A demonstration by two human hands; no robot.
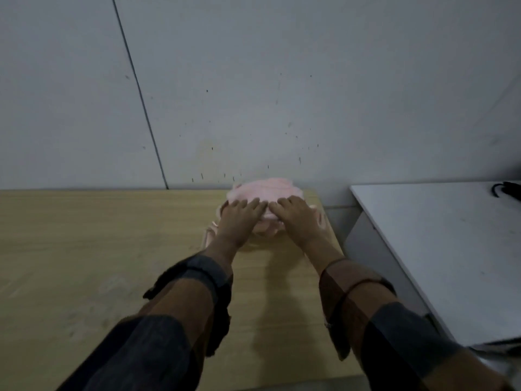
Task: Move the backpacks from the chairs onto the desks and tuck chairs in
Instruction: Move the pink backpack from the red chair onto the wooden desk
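A pink backpack (263,189) lies on the light wooden desk (98,249), at its far right corner against the wall. My left hand (239,217) rests flat on its near left side, fingers spread. My right hand (297,217) lies flat on its near right side, fingertips almost meeting the left hand's. Both palms press on the bag and neither hand is closed around it. A pale strap (207,237) trails off the bag toward me on the left. No chair is in view.
A grey-white wall (253,94) stands directly behind the desk. To the right, across a narrow gap, is a white desk (451,249) with a dark object (507,190) at its far right edge.
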